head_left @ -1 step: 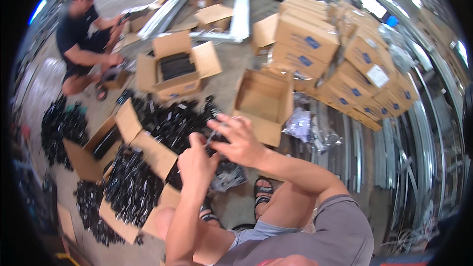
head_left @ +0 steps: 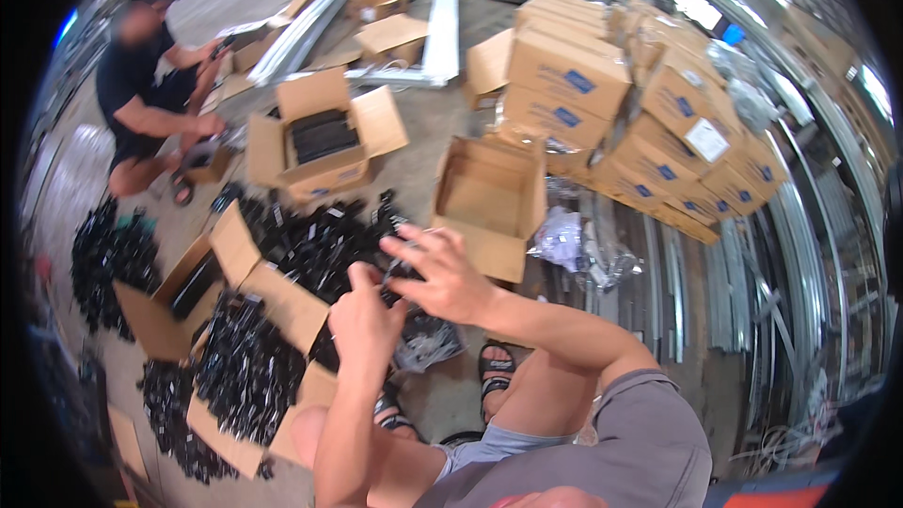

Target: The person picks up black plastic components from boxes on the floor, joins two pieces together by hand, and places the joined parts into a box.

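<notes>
Viewpoint shifts slightly; left hand [head_left: 365, 327] and right hand [head_left: 450, 277] curl, grip unclear, glossy black pieces [head_left: 320, 243] nearest, blue-labelled cardboard boxes [head_left: 564, 75] beyond.

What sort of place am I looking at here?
Probably a workshop or warehouse floor used for packing or sorting parts. Three things suggest it: the stack of cardboard cartons, the long silver metal lengths lying at the right, and the heap of small black parts on the floor.
</notes>
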`<state>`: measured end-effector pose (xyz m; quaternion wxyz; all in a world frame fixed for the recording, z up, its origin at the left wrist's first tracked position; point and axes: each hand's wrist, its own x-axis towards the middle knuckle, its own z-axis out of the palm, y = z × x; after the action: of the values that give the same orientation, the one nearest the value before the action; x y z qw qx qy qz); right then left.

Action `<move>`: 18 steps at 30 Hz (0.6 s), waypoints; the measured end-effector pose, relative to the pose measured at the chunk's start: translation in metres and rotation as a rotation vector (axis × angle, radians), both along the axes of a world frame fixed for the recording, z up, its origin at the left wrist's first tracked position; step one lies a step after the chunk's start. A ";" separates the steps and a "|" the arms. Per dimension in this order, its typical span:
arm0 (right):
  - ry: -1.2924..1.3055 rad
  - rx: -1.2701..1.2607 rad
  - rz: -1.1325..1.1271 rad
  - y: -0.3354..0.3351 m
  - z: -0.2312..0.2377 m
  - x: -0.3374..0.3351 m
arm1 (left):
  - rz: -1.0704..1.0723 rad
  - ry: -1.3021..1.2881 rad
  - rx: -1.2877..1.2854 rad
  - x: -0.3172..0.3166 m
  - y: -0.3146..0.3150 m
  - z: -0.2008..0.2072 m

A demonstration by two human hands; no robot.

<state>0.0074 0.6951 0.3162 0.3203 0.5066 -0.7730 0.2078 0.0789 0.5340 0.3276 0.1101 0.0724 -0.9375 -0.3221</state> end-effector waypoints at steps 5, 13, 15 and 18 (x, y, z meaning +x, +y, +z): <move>-0.053 0.027 -0.003 0.004 -0.002 0.002 | 0.003 -0.049 0.003 -0.001 0.005 0.003; -0.145 0.005 0.001 -0.001 -0.001 0.010 | 0.019 -0.103 -0.020 0.004 0.001 0.001; -0.157 -0.012 0.002 -0.003 -0.001 0.011 | 0.014 -0.089 -0.025 0.005 0.002 0.004; -0.189 -0.002 0.002 -0.002 0.000 0.010 | 0.002 -0.064 -0.035 0.006 0.002 0.004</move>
<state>0.0179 0.6934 0.3162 0.2463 0.4853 -0.7989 0.2559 0.0847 0.5359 0.3313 0.0816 0.0815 -0.9460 -0.3030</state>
